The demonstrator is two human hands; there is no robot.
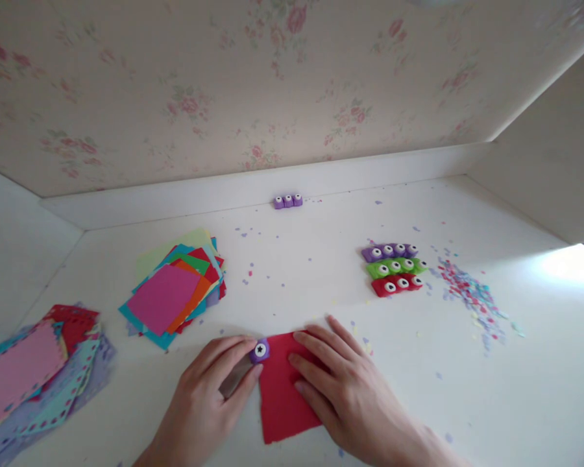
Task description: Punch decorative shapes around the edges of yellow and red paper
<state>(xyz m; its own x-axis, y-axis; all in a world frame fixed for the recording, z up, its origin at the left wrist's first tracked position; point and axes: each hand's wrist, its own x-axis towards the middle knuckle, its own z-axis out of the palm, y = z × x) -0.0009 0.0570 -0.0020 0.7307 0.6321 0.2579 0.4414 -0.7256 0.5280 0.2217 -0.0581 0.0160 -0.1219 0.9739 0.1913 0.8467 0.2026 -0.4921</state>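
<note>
A red sheet of paper (279, 402) lies flat on the white table in front of me. At its upper left corner sits a small purple craft punch (259, 351) with a white button marked by a dark star. My left hand (209, 383) pinches this punch between thumb and fingers. My right hand (343, 379) rests flat over the right part of the paper, its fingers spread, hiding that side of the sheet. Whether the paper's corner is inside the punch slot I cannot tell.
Rows of purple, green and red punches (395, 266) stand at right, beside a heap of paper confetti (472, 292). Three purple punches (288, 201) sit against the back wall. Coloured paper sheets (165, 295) are stacked at left, with punched sheets (22, 379) farther left.
</note>
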